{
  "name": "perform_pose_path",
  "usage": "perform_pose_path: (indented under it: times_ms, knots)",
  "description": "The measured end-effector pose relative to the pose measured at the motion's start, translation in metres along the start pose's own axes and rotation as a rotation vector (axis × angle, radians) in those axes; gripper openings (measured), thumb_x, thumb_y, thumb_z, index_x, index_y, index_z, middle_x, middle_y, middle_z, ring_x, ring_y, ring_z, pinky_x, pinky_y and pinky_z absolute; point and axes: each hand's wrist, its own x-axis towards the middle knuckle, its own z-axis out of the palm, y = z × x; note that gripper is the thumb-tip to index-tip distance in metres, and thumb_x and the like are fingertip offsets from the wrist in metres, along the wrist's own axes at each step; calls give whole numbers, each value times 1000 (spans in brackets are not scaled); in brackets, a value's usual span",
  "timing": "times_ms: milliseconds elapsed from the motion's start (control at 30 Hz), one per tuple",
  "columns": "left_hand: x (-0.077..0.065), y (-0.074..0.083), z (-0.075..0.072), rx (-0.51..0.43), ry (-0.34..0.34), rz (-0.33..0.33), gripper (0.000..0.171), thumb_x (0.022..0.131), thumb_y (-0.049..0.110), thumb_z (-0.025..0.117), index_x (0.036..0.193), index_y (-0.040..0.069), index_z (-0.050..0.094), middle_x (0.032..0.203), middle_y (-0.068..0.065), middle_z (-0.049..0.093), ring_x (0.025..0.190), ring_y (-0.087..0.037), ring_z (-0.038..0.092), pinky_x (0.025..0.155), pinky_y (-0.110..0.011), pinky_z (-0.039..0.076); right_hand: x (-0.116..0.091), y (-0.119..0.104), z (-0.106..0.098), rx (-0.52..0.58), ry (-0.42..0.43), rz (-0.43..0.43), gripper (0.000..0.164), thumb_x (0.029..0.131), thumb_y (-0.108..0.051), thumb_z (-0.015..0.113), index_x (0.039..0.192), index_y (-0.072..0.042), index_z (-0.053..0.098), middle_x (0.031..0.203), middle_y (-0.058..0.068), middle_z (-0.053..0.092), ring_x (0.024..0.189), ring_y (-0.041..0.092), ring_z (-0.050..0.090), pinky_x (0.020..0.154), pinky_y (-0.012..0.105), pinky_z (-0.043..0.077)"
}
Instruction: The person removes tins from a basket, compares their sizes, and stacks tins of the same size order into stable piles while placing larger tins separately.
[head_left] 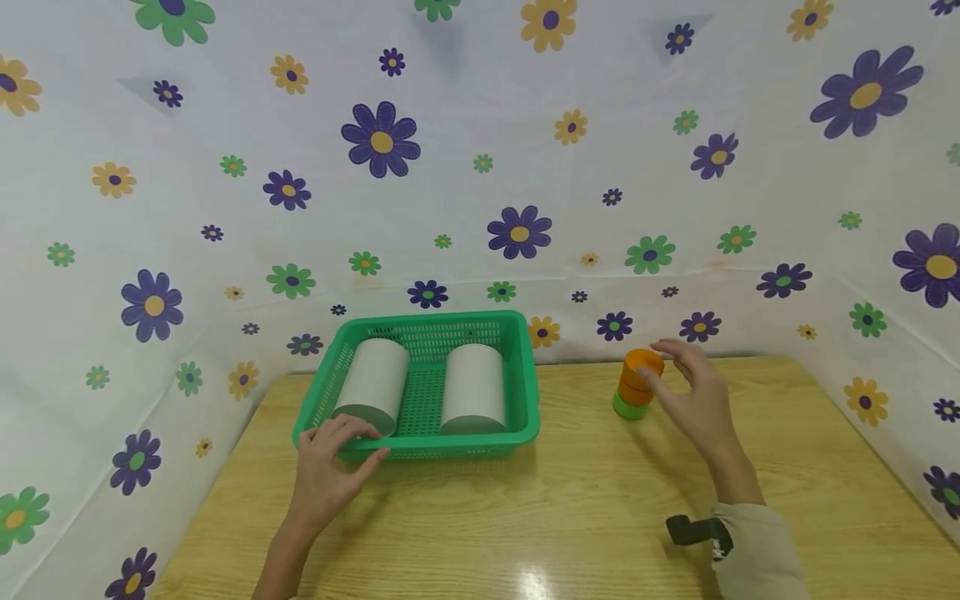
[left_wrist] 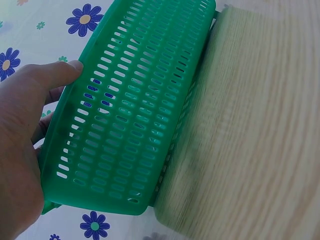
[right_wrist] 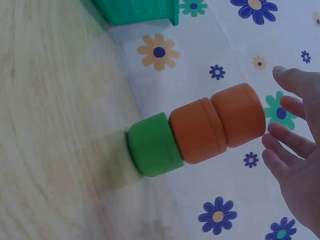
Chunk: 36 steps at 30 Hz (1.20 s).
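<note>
My left hand (head_left: 326, 471) grips the front rim of a green plastic basket (head_left: 528, 392) near its left corner, fingers over the rim and thumb outside. The left wrist view shows the basket's slotted wall (left_wrist: 130, 115) close to that hand. Two large white cylinders (head_left: 474, 387) lie in the basket. To the right stands a stack of three round cup-like pieces: a green piece (right_wrist: 155, 145) at the bottom, an orange piece (right_wrist: 197, 131) above it and another orange piece (right_wrist: 237, 115) on top. Beside the top piece, my right hand (head_left: 697, 404) holds its fingers and thumb apart.
The wooden table (head_left: 570, 508) runs up to a white sheet (head_left: 450, 192) with printed flowers, which rises at the back and both sides. A dark strap (head_left: 697, 531) sits at the right sleeve's cuff.
</note>
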Motion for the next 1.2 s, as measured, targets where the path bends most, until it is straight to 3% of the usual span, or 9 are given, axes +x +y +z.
perform_pose_path:
  times_ms: [167, 200, 367, 433, 700, 1200]
  knots:
    - [2, 1, 0, 1, -2, 6, 27, 75, 14, 92, 95, 15, 74, 98, 10, 69, 95, -16, 59, 84, -48, 25, 4, -8, -4, -87, 29, -78, 38, 88, -7, 80, 123, 0, 67, 133, 19, 61, 127, 41, 53, 105, 59, 42]
    - [2, 1, 1, 3, -2, 9, 28, 75, 14, 92, 96, 15, 74, 98, 10, 69, 94, -16, 59, 84, -48, 25, 4, -10, -5, -92, 32, -85, 38, 88, -6, 80, 123, 0, 67, 133, 19, 61, 127, 41, 53, 104, 60, 42]
    - [2, 1, 2, 6, -7, 6, 27, 75, 14, 92, 96, 13, 74, 98, 9, 69, 94, -17, 59, 83, -47, 24, 4, -19, -7, -95, 42, -125, 39, 86, -2, 80, 123, 1, 67, 130, 18, 63, 123, 38, 56, 106, 19, 36]
    - [2, 1, 2, 4, -9, 3, 27, 75, 15, 91, 96, 12, 74, 98, 9, 69, 94, -16, 59, 83, -47, 24, 5, -22, -8, -92, 42, -142, 39, 86, 0, 79, 124, 1, 67, 128, 17, 64, 121, 36, 57, 103, 11, 31]
    - [1, 0, 1, 20, 7, 9, 28, 74, 14, 92, 94, 15, 73, 97, 10, 69, 93, -15, 59, 82, -45, 24, 6, -33, -4, -50, 2, -211, 39, 85, 10, 76, 123, 4, 66, 122, 18, 69, 110, 33, 63, 101, 13, 37]
    - [0, 1, 1, 11, 9, 8, 28, 74, 12, 92, 94, 16, 73, 97, 11, 69, 93, -15, 60, 82, -46, 24, 1, -48, 21, -21, -91, -247, 44, 86, 1, 80, 128, 0, 65, 122, 14, 69, 114, 30, 65, 102, 16, 41]
